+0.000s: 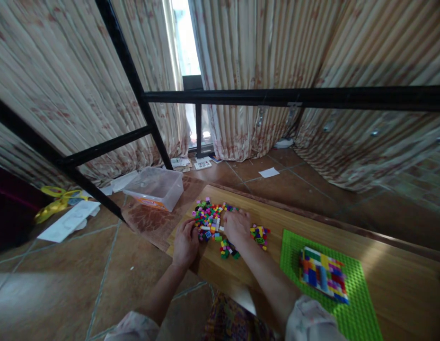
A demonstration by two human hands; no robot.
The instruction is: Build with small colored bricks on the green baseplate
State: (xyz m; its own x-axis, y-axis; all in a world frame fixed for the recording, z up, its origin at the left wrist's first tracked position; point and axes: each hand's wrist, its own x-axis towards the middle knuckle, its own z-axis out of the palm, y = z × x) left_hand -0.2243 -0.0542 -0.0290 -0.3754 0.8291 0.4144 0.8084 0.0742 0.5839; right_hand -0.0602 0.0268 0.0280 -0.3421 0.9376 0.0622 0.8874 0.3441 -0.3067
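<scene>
A heap of small colourful toy bricks (208,215) lies spread over the wooden tabletop (220,279). At the heap's left edge rests my left hand (186,242), its fingers loosely bent and apart, touching the outer bricks. My right hand (237,226) reaches into the middle of the heap with its fingers curled down and closed; whatever they hold is hidden beneath the hand. White bricks (217,226) show between the two hands. To the right, a block built of many-coloured bricks (322,274) sits on a green studded baseplate (364,284).
A clear plastic bin (159,182) with an orange label stands beyond the table's left end. Black metal bars (277,95) cross in front of long curtains (234,47). Papers (268,172) and a yellow object (58,208) lie on the tiled floor.
</scene>
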